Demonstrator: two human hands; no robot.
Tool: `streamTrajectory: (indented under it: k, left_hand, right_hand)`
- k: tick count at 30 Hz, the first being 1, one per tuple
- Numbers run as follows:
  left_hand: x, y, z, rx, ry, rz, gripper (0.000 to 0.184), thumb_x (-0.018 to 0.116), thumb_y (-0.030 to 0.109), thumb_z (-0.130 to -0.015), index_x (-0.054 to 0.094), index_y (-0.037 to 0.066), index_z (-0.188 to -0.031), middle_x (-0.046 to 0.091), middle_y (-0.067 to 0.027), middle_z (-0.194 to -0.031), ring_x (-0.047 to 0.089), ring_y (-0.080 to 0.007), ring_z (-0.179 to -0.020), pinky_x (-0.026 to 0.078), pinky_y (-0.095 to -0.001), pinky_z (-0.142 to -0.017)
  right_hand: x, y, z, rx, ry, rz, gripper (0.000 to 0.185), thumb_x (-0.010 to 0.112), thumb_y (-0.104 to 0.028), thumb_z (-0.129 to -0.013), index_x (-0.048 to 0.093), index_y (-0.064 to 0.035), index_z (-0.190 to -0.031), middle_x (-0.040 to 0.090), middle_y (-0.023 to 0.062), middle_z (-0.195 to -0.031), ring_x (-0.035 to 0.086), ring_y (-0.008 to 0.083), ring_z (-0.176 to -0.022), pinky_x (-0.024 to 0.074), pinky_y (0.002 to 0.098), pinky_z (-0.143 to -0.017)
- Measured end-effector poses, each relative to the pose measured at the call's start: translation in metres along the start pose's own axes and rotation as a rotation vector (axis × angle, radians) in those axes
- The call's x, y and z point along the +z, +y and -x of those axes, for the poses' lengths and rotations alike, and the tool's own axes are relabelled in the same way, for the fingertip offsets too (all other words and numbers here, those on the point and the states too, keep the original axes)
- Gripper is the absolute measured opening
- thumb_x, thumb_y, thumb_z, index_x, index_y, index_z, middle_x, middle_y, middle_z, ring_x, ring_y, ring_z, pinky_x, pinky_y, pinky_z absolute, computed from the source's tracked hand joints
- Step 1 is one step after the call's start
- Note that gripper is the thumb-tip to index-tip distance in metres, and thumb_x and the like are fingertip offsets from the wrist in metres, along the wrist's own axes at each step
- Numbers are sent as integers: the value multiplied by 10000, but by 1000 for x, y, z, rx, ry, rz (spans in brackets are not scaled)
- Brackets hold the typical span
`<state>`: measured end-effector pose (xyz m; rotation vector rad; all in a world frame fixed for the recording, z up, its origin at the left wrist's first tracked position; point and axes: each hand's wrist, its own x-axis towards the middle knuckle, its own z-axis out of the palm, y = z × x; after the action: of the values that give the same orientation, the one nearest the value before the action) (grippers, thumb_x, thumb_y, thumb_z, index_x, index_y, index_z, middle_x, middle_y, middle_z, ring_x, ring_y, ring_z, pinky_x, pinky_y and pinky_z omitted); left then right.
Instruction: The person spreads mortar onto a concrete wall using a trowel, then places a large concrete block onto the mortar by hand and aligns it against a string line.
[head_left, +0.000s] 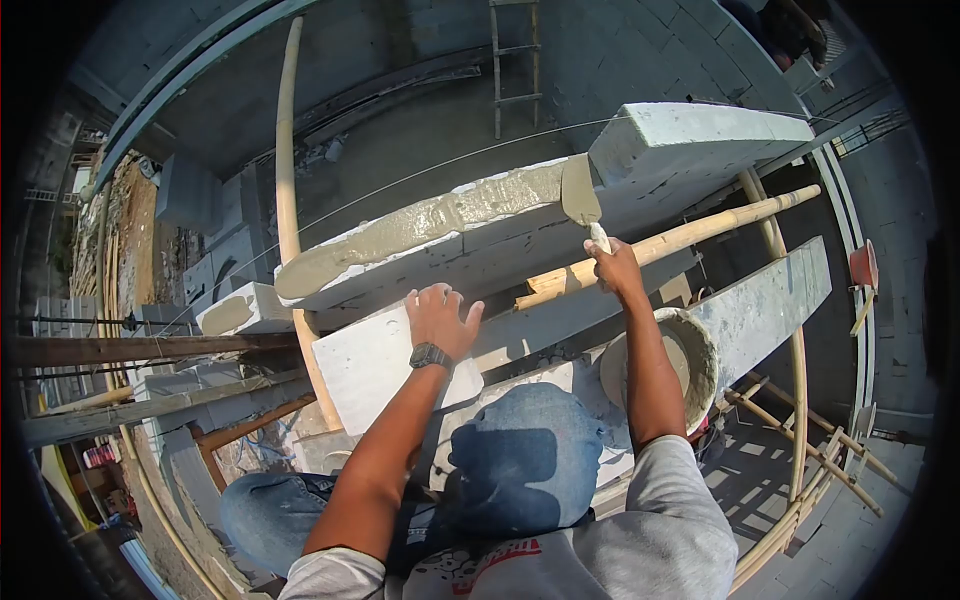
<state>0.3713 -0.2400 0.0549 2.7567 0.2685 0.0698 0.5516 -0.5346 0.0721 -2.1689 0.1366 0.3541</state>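
My right hand [615,268] is closed round the handle of a trowel [579,190]. Its mortar-smeared blade lies at the right end of a wet grey mortar bed [430,218], close to the end of a raised white block [705,128]. The mortar runs along the top of a light block wall [480,243]. Lower left, my left hand [443,318], with a dark watch on its wrist, has its fingers spread over the edge of a loose white block [365,365]. By my right forearm stands a bucket [708,352] with mortar inside, partly hidden by the arm.
A taut string [400,188] runs above the wall. Bamboo poles [700,228] cross in front and stand upright [288,150] at left. A plank [775,300] lies beyond the bucket. Behind the wall, a ladder [516,70] leans in a deep room. A person [795,30] shows at top right.
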Motion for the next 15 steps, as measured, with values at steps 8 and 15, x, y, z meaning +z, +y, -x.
streamTrajectory:
  k: [8,15]
  left_hand:
    - [6,-5,0,41,82,-6,426,707,487,-953,776,76,-1041,672,-119,-1225,574,-313,-1243,315,-554,-1186]
    - [3,2,-3,46,21,-52,403,751,460,-920,789,81,-1051,677,-119,-1232,588,-316,-1244,322,-560,-1178]
  right_hand:
    - [-28,-14,100,85,-244,-149,358,752,-357,-988,701,-16,-1085,567,3,-681,524,107,-537,407,309,-485]
    - [-201,20,291,135,123,561,434,806,-263,-886,720,-14,-1231,745,115,-901,697,265,-780,535,411,-749]
